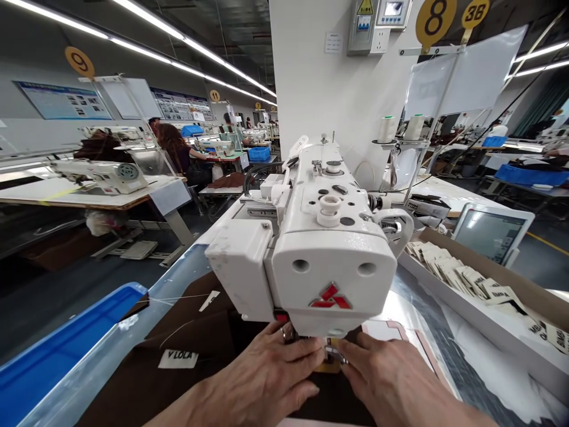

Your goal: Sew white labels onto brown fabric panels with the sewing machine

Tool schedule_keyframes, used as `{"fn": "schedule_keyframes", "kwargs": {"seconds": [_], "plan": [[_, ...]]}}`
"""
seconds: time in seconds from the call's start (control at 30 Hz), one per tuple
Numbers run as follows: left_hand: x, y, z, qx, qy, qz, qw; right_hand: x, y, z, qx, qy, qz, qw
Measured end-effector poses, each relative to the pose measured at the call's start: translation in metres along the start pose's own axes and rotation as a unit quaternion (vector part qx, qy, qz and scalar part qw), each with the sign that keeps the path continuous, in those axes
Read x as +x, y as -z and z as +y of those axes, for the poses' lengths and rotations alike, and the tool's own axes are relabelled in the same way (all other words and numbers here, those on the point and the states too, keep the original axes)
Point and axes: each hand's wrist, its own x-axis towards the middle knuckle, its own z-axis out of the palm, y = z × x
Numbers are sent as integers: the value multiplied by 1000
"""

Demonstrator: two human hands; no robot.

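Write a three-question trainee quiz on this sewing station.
1. True or false: the left hand and the right hand both lie flat on the brown fabric at the front of the white sewing machine.
2. Where does the box of printed labels sit? A) left of the machine B) right of the machine C) on top of the machine
3. Fill in: the large yellow round sign above the station reads ___.
Key: 1 true; 2 B; 3 8.

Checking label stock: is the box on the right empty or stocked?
Stocked: the box holds a long overlapping row of printed labels.
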Motion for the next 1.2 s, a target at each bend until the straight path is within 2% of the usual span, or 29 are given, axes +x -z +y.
{"fn": "schedule_keyframes", "kwargs": {"seconds": [0.17,0.43,0.6,0.8,0.93,1.07,1.2], "plan": [[-2,-1,2,17,-1,8,1000,5,-7,1,-53,-9,-28,998],[1,-3,0,15,1,6,1000,10,0,-7,-102,6,-85,991],[5,6,2,13,9,-37,999,10,-3,-8,-108,9,-67,992],[11,11,7,-52,58,-70,995,9,1,-8,-98,-3,-84,992],[14,14,8,-91,82,-97,988,8,-2,-7,-104,8,-49,993],[11,17,6,-92,63,-86,990,8,-8,-6,-105,16,-14,994],[1,14,0,-42,12,-42,998,7,-6,-6,-103,18,-26,994]]}}
